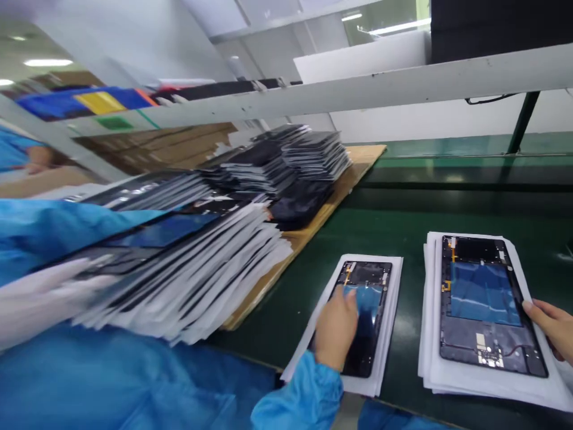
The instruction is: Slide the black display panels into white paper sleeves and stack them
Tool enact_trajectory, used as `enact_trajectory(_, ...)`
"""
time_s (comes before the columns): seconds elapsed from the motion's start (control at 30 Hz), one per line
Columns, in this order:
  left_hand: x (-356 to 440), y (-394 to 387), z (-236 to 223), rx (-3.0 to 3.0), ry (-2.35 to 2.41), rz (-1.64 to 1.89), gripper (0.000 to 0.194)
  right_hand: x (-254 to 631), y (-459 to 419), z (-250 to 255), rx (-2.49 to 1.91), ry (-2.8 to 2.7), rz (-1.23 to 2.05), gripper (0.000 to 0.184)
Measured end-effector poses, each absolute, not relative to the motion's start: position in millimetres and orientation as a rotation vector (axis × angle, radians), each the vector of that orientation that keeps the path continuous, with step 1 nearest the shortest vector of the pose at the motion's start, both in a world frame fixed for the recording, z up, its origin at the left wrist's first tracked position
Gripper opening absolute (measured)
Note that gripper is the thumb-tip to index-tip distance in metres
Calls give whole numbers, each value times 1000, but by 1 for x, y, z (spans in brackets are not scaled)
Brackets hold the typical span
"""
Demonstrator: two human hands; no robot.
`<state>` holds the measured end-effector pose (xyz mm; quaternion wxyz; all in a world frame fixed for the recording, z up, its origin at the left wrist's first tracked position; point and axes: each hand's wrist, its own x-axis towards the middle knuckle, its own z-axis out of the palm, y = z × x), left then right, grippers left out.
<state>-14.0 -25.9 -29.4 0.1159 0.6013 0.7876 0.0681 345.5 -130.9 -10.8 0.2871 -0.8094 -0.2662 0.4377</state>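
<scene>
Two opened tablet back panels lie on white sheets on the dark green belt. My left hand (336, 327), in a blue sleeve, rests flat on the smaller-looking left panel (373, 280), with its fingers on the panel's blue film. The right panel (486, 301) lies on a thicker pile of white sheets (432, 358). It shows a blue film, orange flex cables and a small circuit board. My right hand (553, 328) comes in from the right edge and pinches that panel's right rim between thumb and fingers.
A fanned stack of panels and white sheets (201, 269) lies on a cardboard board (313, 230) at the left, with darker piles (290, 161) behind. A co-worker's white-gloved hand (49, 292) and blue sleeve (54, 230) rest on the stack. A white shelf rail (403, 83) crosses overhead.
</scene>
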Motion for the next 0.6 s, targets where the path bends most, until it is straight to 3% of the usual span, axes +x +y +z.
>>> enact_trajectory(0.07,29,-28,-13,1774,1853,361,44,342,-125,-2,-2102,-694,1261,50)
enact_trajectory(0.17,84,-31,3,1775,1510,284,46,346,-120,-3,-2217,-934,1069,39)
enact_trajectory(0.43,118,-39,27,2037,1725,51,38,330,-118,28,-2395,-1017,943,34)
enact_trajectory(0.6,114,-47,38,1838,1659,357,44,320,-138,35,-2318,-825,787,35)
